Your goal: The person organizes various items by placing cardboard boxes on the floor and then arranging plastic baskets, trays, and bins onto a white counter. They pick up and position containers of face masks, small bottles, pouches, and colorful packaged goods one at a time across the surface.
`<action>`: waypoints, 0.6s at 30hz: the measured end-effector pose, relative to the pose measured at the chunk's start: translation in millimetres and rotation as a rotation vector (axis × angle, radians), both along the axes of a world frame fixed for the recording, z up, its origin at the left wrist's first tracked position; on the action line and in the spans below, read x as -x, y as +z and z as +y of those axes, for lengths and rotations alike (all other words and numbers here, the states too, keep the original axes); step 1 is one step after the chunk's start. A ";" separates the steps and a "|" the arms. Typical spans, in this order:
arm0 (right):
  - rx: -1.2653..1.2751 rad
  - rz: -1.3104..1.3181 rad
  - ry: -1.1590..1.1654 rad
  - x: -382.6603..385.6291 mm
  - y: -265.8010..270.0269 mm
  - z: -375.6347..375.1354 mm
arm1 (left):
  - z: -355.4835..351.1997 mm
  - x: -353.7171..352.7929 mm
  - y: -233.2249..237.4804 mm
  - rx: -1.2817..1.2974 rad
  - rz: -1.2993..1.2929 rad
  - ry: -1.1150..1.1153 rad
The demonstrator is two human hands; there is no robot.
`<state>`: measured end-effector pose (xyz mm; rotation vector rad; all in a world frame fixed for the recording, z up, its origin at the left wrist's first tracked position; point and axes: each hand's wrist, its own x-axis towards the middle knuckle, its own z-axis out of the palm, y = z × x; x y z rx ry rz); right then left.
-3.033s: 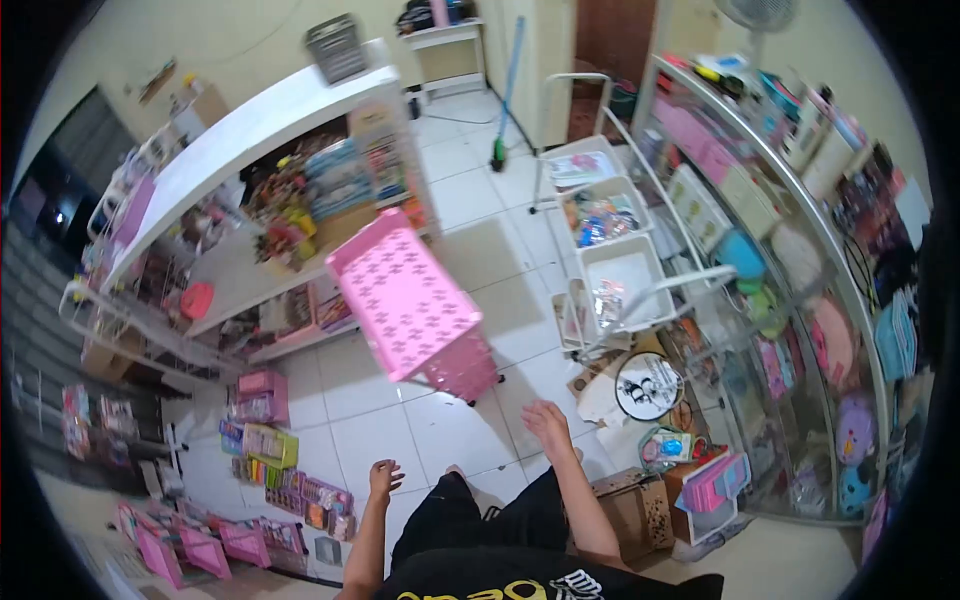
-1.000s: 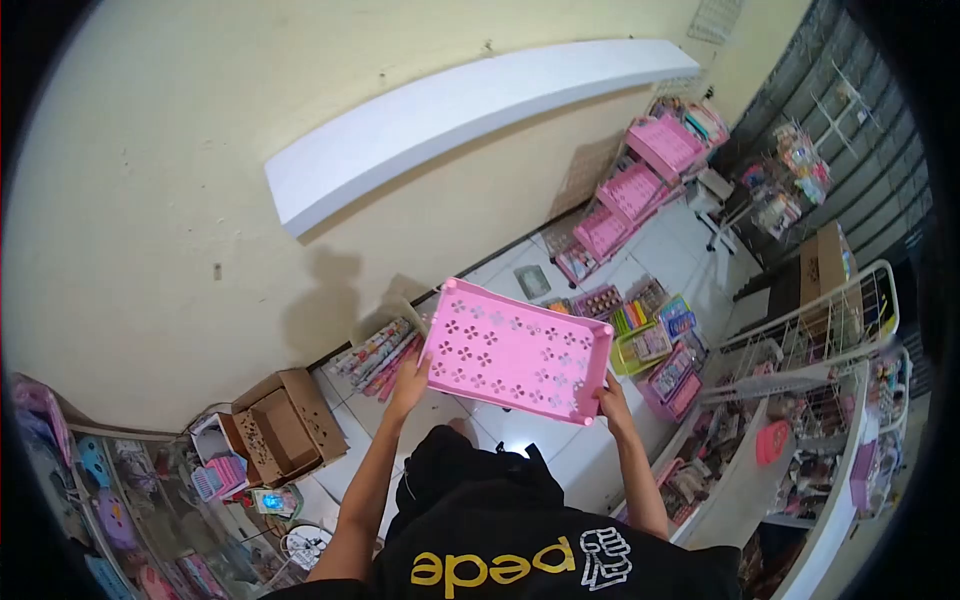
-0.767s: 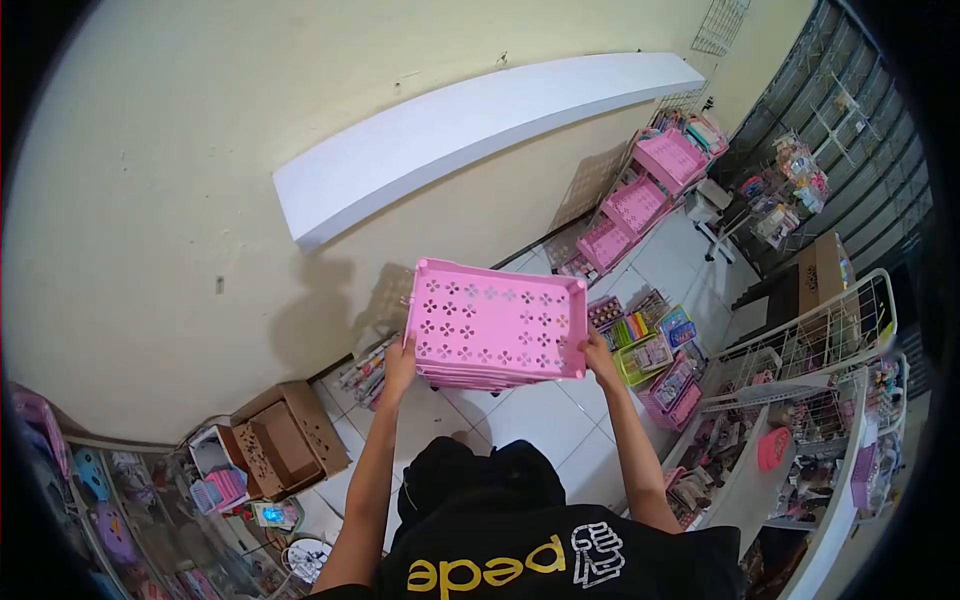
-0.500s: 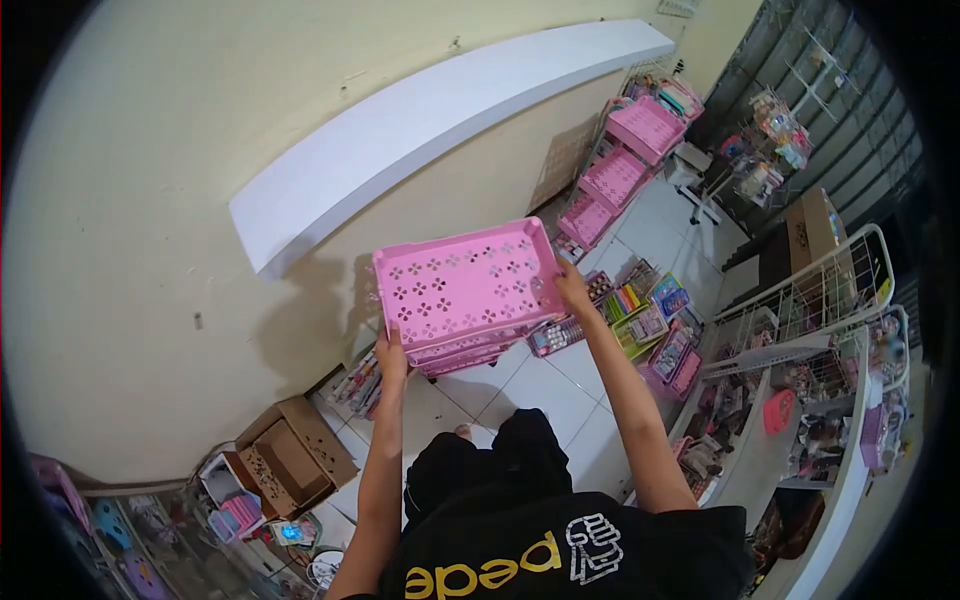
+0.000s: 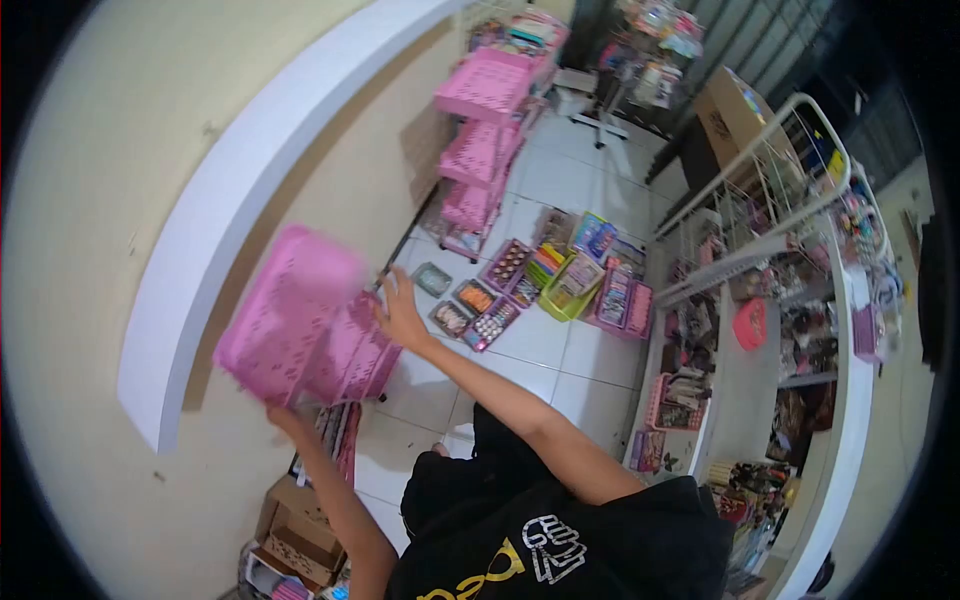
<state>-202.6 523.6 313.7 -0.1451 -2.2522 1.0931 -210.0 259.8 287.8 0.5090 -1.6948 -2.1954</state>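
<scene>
Pink cart (image 5: 290, 300), upper tray tilted, beyond my left hand (image 5: 285, 413) and to the left of my right hand (image 5: 402, 308). The tray's long axis runs forward from my left hand, slanting rightward at its far end. My left hand is the nearer, at the tray's near edge; blur hides whether its fingers pinch the rim. My right hand, fingers spread and gripping nothing, lies beside the cart's right side; contact there cannot be determined.
</scene>
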 end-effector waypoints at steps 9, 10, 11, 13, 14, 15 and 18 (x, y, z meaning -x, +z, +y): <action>0.330 -0.705 -0.198 -174.0 -78.5 222.5 | 16.6 15.8 34.6 0.057 -0.105 0.328; 0.369 -0.695 -0.246 -186.7 -86.6 248.4 | 8.3 16.5 24.7 0.061 -0.097 0.284; 0.399 -0.653 -0.322 -199.2 -81.5 271.3 | -11.9 17.6 10.9 0.870 -0.598 0.377; 0.484 -0.552 -0.560 -221.1 -84.0 303.7 | -15.7 5.5 -8.7 1.992 -1.167 0.399; 0.502 -0.545 -0.603 -231.5 -87.8 317.5 | -1.6 -0.7 -22.5 2.021 -1.120 0.377; 0.537 -0.554 -0.721 -241.8 -94.3 326.0 | 19.0 -10.1 -31.0 2.294 -1.127 -0.068; 0.718 -0.579 -0.915 -276.4 -131.2 333.0 | 65.0 -23.8 -62.3 2.780 -0.981 -1.649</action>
